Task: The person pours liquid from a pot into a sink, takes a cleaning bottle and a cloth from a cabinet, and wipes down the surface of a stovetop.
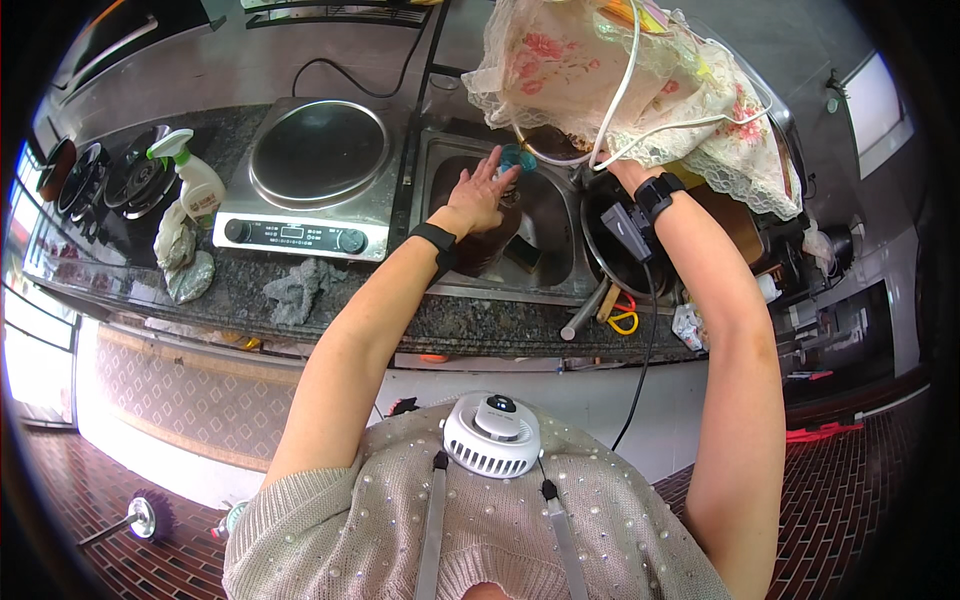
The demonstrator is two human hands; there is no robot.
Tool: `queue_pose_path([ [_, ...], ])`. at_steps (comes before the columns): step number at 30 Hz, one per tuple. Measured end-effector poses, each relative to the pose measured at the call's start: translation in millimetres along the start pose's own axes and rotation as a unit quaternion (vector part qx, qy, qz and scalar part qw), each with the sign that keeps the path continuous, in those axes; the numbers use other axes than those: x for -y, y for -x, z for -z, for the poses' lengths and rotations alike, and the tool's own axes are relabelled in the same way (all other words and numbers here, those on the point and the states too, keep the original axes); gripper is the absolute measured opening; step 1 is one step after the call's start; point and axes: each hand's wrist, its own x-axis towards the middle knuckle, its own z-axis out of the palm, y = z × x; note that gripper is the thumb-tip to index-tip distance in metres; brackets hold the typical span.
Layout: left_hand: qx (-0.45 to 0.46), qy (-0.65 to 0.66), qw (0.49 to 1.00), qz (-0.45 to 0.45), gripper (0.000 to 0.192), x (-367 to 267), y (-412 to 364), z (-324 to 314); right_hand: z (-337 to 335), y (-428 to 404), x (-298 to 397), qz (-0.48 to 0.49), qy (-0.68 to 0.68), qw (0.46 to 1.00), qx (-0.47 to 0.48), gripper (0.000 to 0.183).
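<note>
My left hand (482, 191) is over the steel sink (566, 259), its fingers spread beside a teal-rimmed clear item (517, 159); whether it touches that item I cannot tell. A dark block, perhaps a sponge (523, 253), lies in the basin. My right hand (616, 163) reaches to the sink's right back, by a white cable (626, 86) and the lace edge of a floral cloth (577, 71); its fingers are mostly hidden. Close by is a round rim with brown contents (555, 142). A dark pan (596, 244) stands right of the basin, below my right wrist.
Left of the sink stands an electric cooktop (319, 154), with a grey rag (300, 291) in front and a spray bottle (196, 180) beside it. Yellow and red scissors (624, 321) lie by pan handles at the counter's front edge. A black cable (641, 375) hangs near my right arm.
</note>
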Motion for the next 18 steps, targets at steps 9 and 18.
queue_pose_path([
  [9,-0.002,-0.010,1.000,-0.008,0.076,2.2,-0.1,-0.8,2.2,-4.7,-19.1,0.051,0.086,0.986,0.135,0.044],
  [18,-0.036,0.023,0.998,-0.038,0.073,16.6,-6.1,-2.6,-35.7,31.1,-47.1,-0.007,-0.133,0.982,-0.138,0.037],
])
